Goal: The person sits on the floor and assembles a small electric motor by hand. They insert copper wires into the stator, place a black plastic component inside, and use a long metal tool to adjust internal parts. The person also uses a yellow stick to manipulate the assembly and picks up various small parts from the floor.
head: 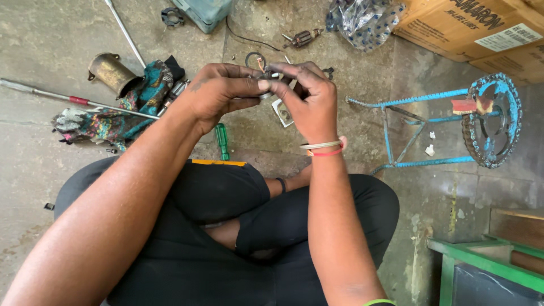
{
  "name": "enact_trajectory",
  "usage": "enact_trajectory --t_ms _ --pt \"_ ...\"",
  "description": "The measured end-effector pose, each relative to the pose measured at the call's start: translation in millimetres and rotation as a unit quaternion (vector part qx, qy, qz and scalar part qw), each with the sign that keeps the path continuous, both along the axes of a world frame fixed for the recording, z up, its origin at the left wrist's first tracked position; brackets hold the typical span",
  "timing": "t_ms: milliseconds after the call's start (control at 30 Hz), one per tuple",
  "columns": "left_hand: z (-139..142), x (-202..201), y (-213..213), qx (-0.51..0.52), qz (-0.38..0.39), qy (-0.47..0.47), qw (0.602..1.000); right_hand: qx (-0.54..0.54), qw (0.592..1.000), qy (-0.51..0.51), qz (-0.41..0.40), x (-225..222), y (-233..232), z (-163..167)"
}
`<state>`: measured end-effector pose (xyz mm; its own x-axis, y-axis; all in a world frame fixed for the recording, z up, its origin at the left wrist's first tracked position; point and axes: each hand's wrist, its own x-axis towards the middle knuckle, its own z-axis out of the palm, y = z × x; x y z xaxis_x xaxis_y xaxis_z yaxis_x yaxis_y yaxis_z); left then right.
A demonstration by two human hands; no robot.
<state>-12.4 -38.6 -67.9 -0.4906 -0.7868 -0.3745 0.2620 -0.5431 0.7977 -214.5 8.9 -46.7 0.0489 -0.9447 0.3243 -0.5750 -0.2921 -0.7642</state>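
Note:
I sit cross-legged on a concrete floor with both hands raised together over my knees. My left hand (218, 90) and my right hand (309, 99) pinch one small dark metal part with wires (266, 72) between their fingertips. The fingers hide most of the part. A green-handled screwdriver (222, 140) lies on the floor just below my left hand. A small square metal piece (282, 111) rests on the floor under my right hand.
A colourful rag (122, 110), a brass cylinder (110, 72) and a long metal rod (68, 98) lie at left. A motor armature (303, 38), a plastic bag (362, 20) and cardboard boxes (470, 22) sit at the top. A blue rebar stand with a sprocket (490, 119) stands right; a green frame (487, 266) is lower right.

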Motion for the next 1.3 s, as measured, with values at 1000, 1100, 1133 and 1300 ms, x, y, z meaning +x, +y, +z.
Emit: enact_trajectory --t_ms 1000,1100,1133,1300 --pt "1.4 -0.3 3.7 0.014 0.017 -0.01 1.0 -0.057 0.996 -0.062 0.015 5.0 -3.8 5.0" --pt "1.6 0.2 2.2 -0.01 0.028 -0.029 0.999 -0.05 0.997 -0.051 0.034 5.6 -2.4 13.6" --pt "1.5 0.3 1.8 -0.014 0.029 -0.033 0.999 -0.046 0.997 -0.047 0.041 5.8 -1.4 16.3" --pt "-3.4 -0.9 0.9 -0.028 0.031 -0.037 0.998 -0.075 0.995 0.041 0.042 6.8 1.4 24.2"
